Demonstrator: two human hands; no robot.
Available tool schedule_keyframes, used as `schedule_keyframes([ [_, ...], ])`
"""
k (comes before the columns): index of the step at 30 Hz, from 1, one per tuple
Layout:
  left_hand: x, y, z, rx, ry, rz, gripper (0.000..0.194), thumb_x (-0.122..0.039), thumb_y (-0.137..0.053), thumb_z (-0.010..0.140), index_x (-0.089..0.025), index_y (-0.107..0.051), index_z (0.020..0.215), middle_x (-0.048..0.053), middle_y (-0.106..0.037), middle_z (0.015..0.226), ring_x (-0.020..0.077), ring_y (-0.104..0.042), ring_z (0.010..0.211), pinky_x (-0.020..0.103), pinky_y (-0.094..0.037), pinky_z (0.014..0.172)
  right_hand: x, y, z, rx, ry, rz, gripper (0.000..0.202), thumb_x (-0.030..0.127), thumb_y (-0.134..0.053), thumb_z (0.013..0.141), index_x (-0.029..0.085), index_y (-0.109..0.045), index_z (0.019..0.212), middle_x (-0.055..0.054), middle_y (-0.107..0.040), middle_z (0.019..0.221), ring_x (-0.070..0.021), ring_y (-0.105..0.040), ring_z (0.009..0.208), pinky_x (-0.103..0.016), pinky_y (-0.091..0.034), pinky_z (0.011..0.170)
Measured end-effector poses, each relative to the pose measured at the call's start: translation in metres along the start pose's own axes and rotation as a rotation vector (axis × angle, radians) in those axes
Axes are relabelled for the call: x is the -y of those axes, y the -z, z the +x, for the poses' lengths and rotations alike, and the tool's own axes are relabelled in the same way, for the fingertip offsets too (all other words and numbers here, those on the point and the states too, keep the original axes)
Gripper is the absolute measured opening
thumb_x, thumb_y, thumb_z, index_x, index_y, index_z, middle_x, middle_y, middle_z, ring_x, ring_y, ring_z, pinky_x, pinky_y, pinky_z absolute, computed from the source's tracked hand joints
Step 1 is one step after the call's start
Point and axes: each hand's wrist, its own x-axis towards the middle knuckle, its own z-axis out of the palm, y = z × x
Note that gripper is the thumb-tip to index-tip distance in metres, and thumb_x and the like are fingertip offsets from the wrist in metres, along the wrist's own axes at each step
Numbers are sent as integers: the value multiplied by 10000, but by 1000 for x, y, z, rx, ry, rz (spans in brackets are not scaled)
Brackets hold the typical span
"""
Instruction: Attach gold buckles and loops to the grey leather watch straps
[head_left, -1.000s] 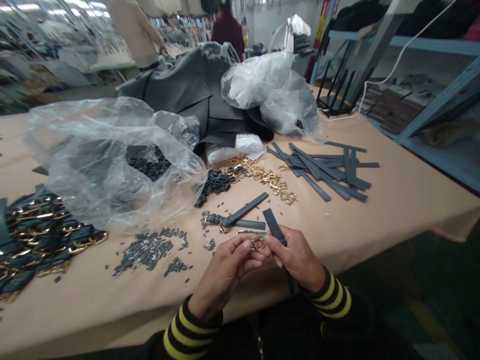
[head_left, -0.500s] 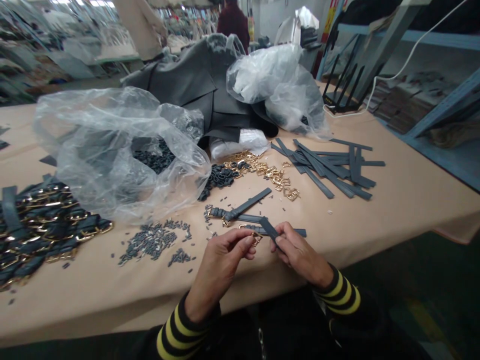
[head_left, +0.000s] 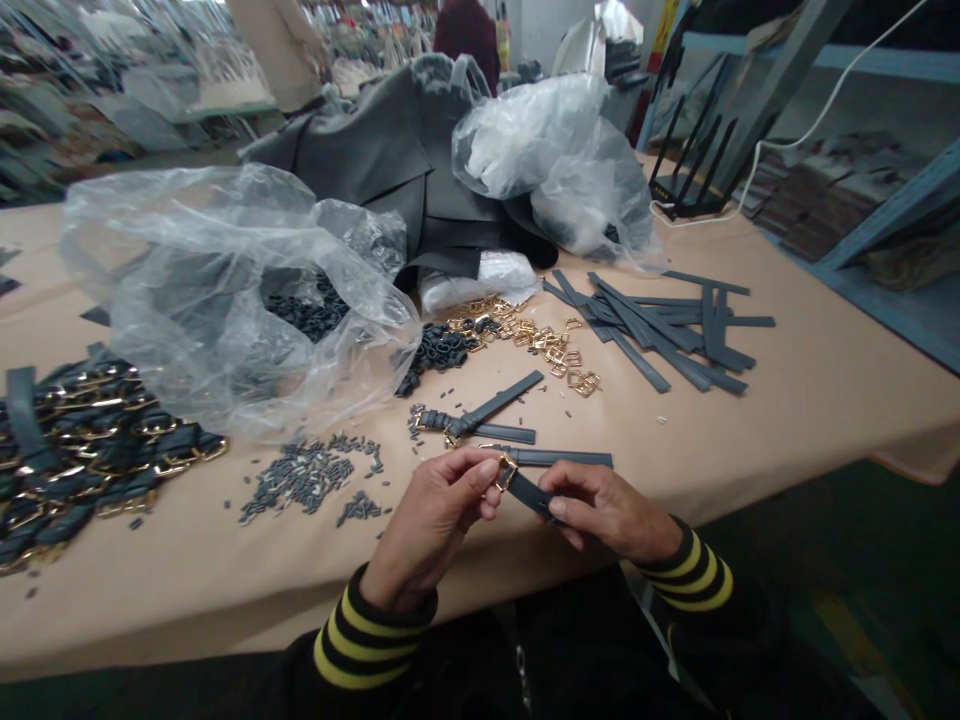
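My left hand [head_left: 444, 505] pinches a small gold buckle [head_left: 506, 473] between thumb and fingers, above the table's near edge. A dark grey strap [head_left: 531, 493] runs from the buckle to my right hand [head_left: 611, 508], whose thumb and fingers are closed on it. Just beyond my hands lies another strap [head_left: 570, 458], and behind it are straps with gold buckles [head_left: 499, 402]. Loose gold buckles [head_left: 555, 350] spread farther back, next to a heap of small dark loops [head_left: 439, 352].
Small grey pieces [head_left: 300, 480] lie left of my hands, buckled straps [head_left: 82, 450] at the far left. Clear plastic bags [head_left: 247, 290] stand behind. Grey strips [head_left: 652, 330] lie at the right, below a black router [head_left: 686, 190]. People stand in the background.
The strap in my right hand now meets the buckle and slants down to the right; before, it stood apart from it. My right hand has moved slightly right and turned.
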Motion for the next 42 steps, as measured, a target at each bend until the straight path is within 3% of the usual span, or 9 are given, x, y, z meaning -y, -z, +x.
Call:
schedule_keyframes([
  [5, 12, -9, -1, 88, 150, -139, 150, -221, -671, 698, -103, -624, 778, -18, -540, 566, 15, -457, 462, 95, -377, 447, 1, -4, 3, -16, 12, 18, 118, 257, -479, 842, 147, -518, 862, 22, -513, 662, -42, -432, 447, -173, -351, 433],
  [13, 29, -24, 4, -33, -95, 8, 186, -266, -657, 709, -147, -520, 752, -40, -531, 612, 52, -468, 485, 155, -398, 442, 3, -23, 5, -319, -40, -113, 91, 250, -478, 835, 169, -446, 862, 21, -530, 669, -56, -460, 443, -179, -388, 430],
  [17, 32, -22, 6, -20, -74, -69, 179, -259, -628, 734, -164, -493, 804, -39, -514, 675, 55, -465, 520, 176, -414, 494, 2, -29, 6, -419, 133, -270, 173, 168, -490, 817, 199, -453, 983, -12, -588, 811, -99, -565, 598, -221, -467, 567],
  [20, 33, -19, 5, -15, -102, 12, 139, -250, -604, 751, -164, -497, 772, -40, -491, 662, 67, -468, 561, 184, -415, 533, 2, -30, 7, -397, 278, -435, 158, 130, -482, 817, 202, -535, 948, -25, -610, 828, -126, -589, 704, -248, -465, 676],
  [22, 30, -18, 3, -26, -149, 154, 103, -228, -595, 753, -154, -524, 743, -35, -495, 652, 73, -464, 577, 183, -411, 547, 2, -29, 7, -380, 290, -474, 140, 136, -485, 820, 197, -557, 924, -24, -613, 807, -132, -589, 719, -250, -458, 688],
  [25, 25, -15, -1, -6, -180, 295, 57, -193, -579, 754, -139, -581, 773, -1, -545, 724, 104, -501, 673, 203, -435, 623, 4, -27, 8, -373, 211, -481, 80, 165, -500, 822, 190, -549, 880, 1, -595, 728, -116, -581, 650, -231, -448, 650],
  [29, 27, -11, -4, 49, -130, 195, 126, -244, -532, 794, -138, -593, 823, 29, -566, 791, 140, -531, 756, 274, -464, 714, 7, -26, 7, -331, 150, -474, 32, 176, -495, 824, 185, -525, 833, 17, -583, 711, -94, -563, 593, -212, -431, 625],
  [35, 37, -12, -2, -123, -189, 155, 148, -276, -529, 802, -146, -589, 835, 13, -582, 740, 108, -534, 660, 249, -464, 662, 11, -26, 8, -332, 68, -514, 36, 167, -474, 829, 180, -507, 824, 20, -570, 667, -108, -559, 630, -222, -413, 642],
  [42, 34, -16, -1, -150, -219, 367, 143, -276, -574, 764, -141, -581, 810, -5, -579, 682, 116, -531, 642, 233, -440, 629, 8, -28, 9, -373, -28, -475, 42, 183, -458, 833, 191, -481, 799, 43, -522, 594, -100, -530, 544, -212, -391, 556],
])
